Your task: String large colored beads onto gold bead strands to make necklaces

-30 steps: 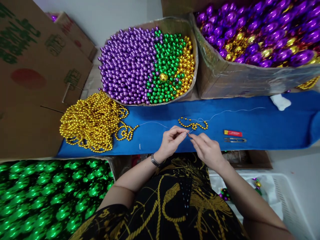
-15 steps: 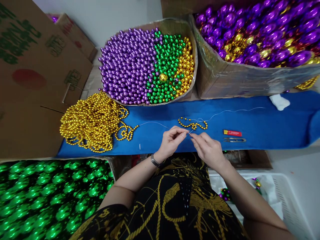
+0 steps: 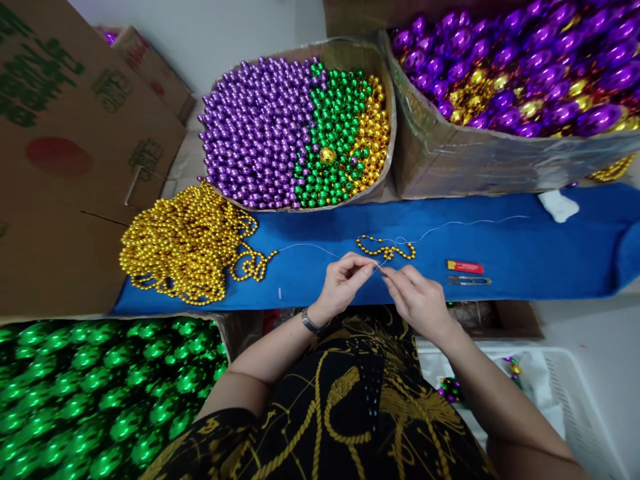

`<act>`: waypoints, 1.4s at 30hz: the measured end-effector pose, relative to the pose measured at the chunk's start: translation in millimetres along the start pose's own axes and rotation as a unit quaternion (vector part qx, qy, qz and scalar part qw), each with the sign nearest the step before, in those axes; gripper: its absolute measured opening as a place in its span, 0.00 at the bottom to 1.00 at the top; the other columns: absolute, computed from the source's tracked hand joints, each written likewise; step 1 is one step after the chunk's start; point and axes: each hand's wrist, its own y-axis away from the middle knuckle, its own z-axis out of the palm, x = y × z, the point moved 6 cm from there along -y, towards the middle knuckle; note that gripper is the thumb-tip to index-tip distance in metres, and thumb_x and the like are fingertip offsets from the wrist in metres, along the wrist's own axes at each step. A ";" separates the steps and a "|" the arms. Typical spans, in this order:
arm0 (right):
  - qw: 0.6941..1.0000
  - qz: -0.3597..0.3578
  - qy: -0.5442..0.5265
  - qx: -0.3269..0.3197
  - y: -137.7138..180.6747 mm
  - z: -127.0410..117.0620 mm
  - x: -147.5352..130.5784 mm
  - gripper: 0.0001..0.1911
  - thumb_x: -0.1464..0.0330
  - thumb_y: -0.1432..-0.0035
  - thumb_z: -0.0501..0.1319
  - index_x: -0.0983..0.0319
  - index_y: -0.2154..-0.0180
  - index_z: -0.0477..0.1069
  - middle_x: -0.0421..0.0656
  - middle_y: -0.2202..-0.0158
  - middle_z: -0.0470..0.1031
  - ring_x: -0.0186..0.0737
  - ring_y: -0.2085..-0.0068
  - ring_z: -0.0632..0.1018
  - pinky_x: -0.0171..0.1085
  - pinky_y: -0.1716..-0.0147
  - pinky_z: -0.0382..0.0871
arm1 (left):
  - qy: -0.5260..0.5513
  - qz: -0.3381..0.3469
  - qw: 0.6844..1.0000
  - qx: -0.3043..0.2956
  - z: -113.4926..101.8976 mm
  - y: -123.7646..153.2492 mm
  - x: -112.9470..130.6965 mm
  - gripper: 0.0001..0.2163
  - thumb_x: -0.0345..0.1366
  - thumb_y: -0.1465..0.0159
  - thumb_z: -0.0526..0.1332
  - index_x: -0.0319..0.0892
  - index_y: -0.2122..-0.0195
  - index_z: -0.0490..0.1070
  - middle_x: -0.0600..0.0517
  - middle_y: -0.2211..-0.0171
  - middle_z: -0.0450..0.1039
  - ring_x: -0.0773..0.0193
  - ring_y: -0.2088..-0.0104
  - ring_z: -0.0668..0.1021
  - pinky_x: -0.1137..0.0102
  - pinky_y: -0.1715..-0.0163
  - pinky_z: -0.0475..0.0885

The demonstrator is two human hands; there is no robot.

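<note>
My left hand (image 3: 345, 283) and my right hand (image 3: 417, 297) meet at the near edge of the blue cloth, both pinched closed on a thin pale string (image 3: 310, 247). From my left fingers the string runs left to a short tail of gold beads beside a big heap of gold bead strands (image 3: 177, 243). Just beyond my fingertips lies a short strand of gold beads (image 3: 387, 250). A loose length of string trails from it to the right. The exact crossing of string between the fingertips is too small to make out.
On the blue cloth (image 3: 525, 260) lie a red lighter (image 3: 465, 267), thread snips (image 3: 469, 281) and a white scrap (image 3: 559, 205). Behind stand a box of purple, green and gold beads (image 3: 390, 160) and a box of larger beads (image 3: 450, 160). Big green beads (image 3: 100, 400) fill the lower left.
</note>
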 end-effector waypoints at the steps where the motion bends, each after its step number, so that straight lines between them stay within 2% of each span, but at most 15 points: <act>1: 1.000 -0.001 0.001 0.000 0.0 0.3 -0.4 0.14 0.67 0.31 0.54 0.62 0.52 0.76 0.41 0.69 0.75 0.30 0.72 0.75 0.31 0.75 0.63 | 0.000 0.001 1.000 -0.001 0.2 -0.1 0.4 0.05 0.39 0.38 0.66 0.45 0.64 0.80 0.51 0.66 0.77 0.68 0.67 0.76 0.71 0.63 0.71; 10: 1.000 0.003 -0.007 0.008 -1.2 -3.0 1.4 0.13 0.67 0.31 0.54 0.62 0.53 0.75 0.41 0.69 0.75 0.30 0.71 0.76 0.31 0.74 0.65 | 0.012 -0.021 1.000 -0.001 0.0 0.1 -2.1 0.06 0.39 0.39 0.67 0.44 0.64 0.81 0.50 0.66 0.77 0.68 0.67 0.76 0.72 0.65 0.71; 13: 1.000 0.005 -0.021 0.015 -1.5 -4.6 0.6 0.12 0.67 0.32 0.55 0.61 0.52 0.74 0.41 0.69 0.75 0.30 0.71 0.76 0.31 0.73 0.66 | 0.058 -0.063 0.996 0.012 0.2 0.3 -7.4 0.07 0.40 0.40 0.68 0.44 0.65 0.81 0.51 0.66 0.78 0.71 0.71 0.73 0.74 0.72 0.68; 16: 0.993 0.046 -0.100 0.042 -2.2 -3.3 2.2 0.12 0.67 0.33 0.57 0.61 0.49 0.70 0.40 0.68 0.76 0.30 0.72 0.76 0.30 0.72 0.68 | 0.145 -0.119 0.982 0.019 2.8 0.8 -10.6 0.07 0.40 0.43 0.71 0.44 0.67 0.81 0.52 0.65 0.78 0.74 0.74 0.71 0.77 0.77 0.64; 18: 0.979 0.097 -0.164 0.072 -2.9 -0.1 7.4 0.11 0.67 0.34 0.59 0.60 0.51 0.69 0.40 0.67 0.77 0.30 0.72 0.75 0.30 0.71 0.70 | 0.204 -0.143 0.968 0.006 6.9 0.7 -8.7 0.07 0.39 0.46 0.73 0.44 0.69 0.81 0.50 0.57 0.79 0.71 0.67 0.76 0.75 0.70 0.70; 20: 0.965 0.124 -0.215 0.079 -5.3 6.7 11.5 0.06 0.68 0.34 0.59 0.59 0.55 0.70 0.39 0.67 0.77 0.30 0.71 0.76 0.31 0.70 0.70 | 0.237 -0.152 0.959 -0.018 11.5 -0.5 -5.0 0.07 0.38 0.48 0.74 0.43 0.71 0.81 0.48 0.49 0.77 0.63 0.54 0.79 0.69 0.57 0.73; 21: 0.961 0.123 -0.236 0.074 -7.3 10.7 12.2 0.05 0.68 0.34 0.59 0.59 0.57 0.70 0.39 0.66 0.77 0.30 0.71 0.76 0.31 0.69 0.71 | 0.242 -0.153 0.958 -0.023 12.9 -1.7 -3.6 0.07 0.38 0.48 0.74 0.43 0.71 0.81 0.47 0.49 0.77 0.60 0.50 0.78 0.67 0.51 0.72; 23: 0.958 0.110 -0.260 0.058 -11.6 18.0 12.2 0.04 0.69 0.35 0.58 0.59 0.58 0.71 0.40 0.66 0.76 0.32 0.68 0.77 0.32 0.66 0.72 | 0.233 -0.148 0.961 0.003 11.6 -5.6 -2.6 0.07 0.38 0.48 0.74 0.44 0.69 0.82 0.47 0.54 0.80 0.58 0.50 0.78 0.63 0.47 0.70; 25: 0.962 0.105 -0.245 0.065 -15.0 21.4 12.2 0.06 0.68 0.35 0.58 0.59 0.57 0.73 0.43 0.63 0.76 0.35 0.63 0.78 0.35 0.61 0.74 | 0.221 -0.140 0.963 0.060 7.6 -10.0 -3.6 0.08 0.38 0.49 0.74 0.44 0.68 0.82 0.47 0.60 0.82 0.59 0.53 0.80 0.62 0.45 0.69; 27: 0.968 0.117 -0.201 0.098 -16.8 20.4 11.4 0.08 0.67 0.35 0.59 0.59 0.56 0.75 0.46 0.59 0.74 0.39 0.57 0.77 0.39 0.56 0.74 | 0.224 -0.132 0.959 0.114 4.9 -13.3 -4.9 0.08 0.36 0.50 0.74 0.43 0.68 0.82 0.48 0.62 0.82 0.59 0.54 0.80 0.62 0.44 0.68; 30: 0.966 0.134 -0.167 0.142 -19.6 18.4 4.0 0.11 0.67 0.36 0.60 0.60 0.54 0.76 0.47 0.59 0.73 0.39 0.59 0.76 0.40 0.57 0.74 | 0.245 -0.115 0.948 0.165 5.0 -16.1 -4.6 0.08 0.34 0.49 0.73 0.43 0.67 0.82 0.48 0.60 0.82 0.60 0.52 0.80 0.63 0.43 0.67; 33: 0.956 0.161 -0.210 0.126 -25.5 24.5 -4.4 0.13 0.67 0.36 0.59 0.60 0.50 0.74 0.46 0.58 0.74 0.30 0.71 0.73 0.34 0.69 0.74 | 0.262 -0.105 0.942 0.181 8.8 -17.3 -1.6 0.08 0.32 0.48 0.72 0.43 0.66 0.82 0.48 0.58 0.82 0.60 0.50 0.79 0.63 0.42 0.67; 35: 0.947 0.179 -0.230 0.132 -29.0 27.7 -7.1 0.13 0.67 0.35 0.58 0.61 0.51 0.74 0.45 0.57 0.74 0.28 0.75 0.71 0.32 0.73 0.72 | 0.272 -0.107 0.937 0.192 11.2 -17.6 0.9 0.08 0.32 0.48 0.71 0.43 0.66 0.82 0.48 0.58 0.81 0.59 0.49 0.78 0.63 0.41 0.66; 38: 0.946 0.183 -0.212 0.165 -32.4 30.9 -7.3 0.10 0.66 0.36 0.59 0.61 0.55 0.75 0.46 0.58 0.74 0.29 0.73 0.72 0.32 0.71 0.73 | 0.295 -0.115 0.924 0.212 14.6 -16.9 3.5 0.08 0.32 0.48 0.71 0.42 0.66 0.82 0.48 0.58 0.81 0.57 0.47 0.77 0.62 0.41 0.66; 42: 0.946 0.178 -0.187 0.195 -36.0 39.1 -3.9 0.09 0.64 0.37 0.61 0.61 0.59 0.75 0.47 0.59 0.75 0.34 0.67 0.76 0.36 0.67 0.76 | 0.328 -0.124 0.915 0.200 21.1 -16.7 1.0 0.08 0.33 0.49 0.71 0.42 0.66 0.82 0.47 0.55 0.80 0.54 0.45 0.76 0.60 0.42 0.66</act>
